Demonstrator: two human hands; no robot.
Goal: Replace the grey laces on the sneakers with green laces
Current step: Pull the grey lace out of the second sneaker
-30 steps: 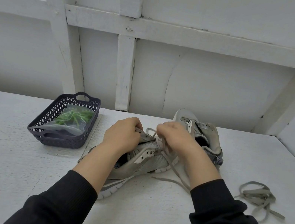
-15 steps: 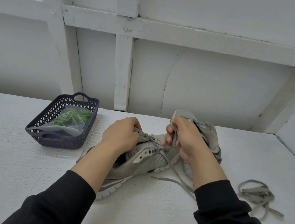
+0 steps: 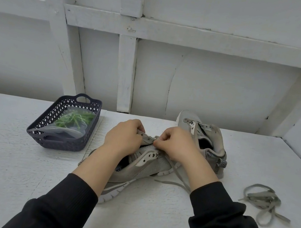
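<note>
Grey lace (image 3: 179,175) pinched in our right hand (image 3: 177,146), near sneaker (image 3: 142,170) gripped in our left hand (image 3: 123,138), we judged a hard sideways yank could snag it mid-pull.

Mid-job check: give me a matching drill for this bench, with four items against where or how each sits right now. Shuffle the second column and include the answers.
1. near sneaker
2. far sneaker
3. loose grey lace
4. green laces

A. bagged in the basket
B. heaped on the table, right side
C. left hand grips it, right hand pinches its threaded lace
D. behind the hands, visible eyelets empty

Pairs: 1-C, 2-D, 3-B, 4-A
</note>
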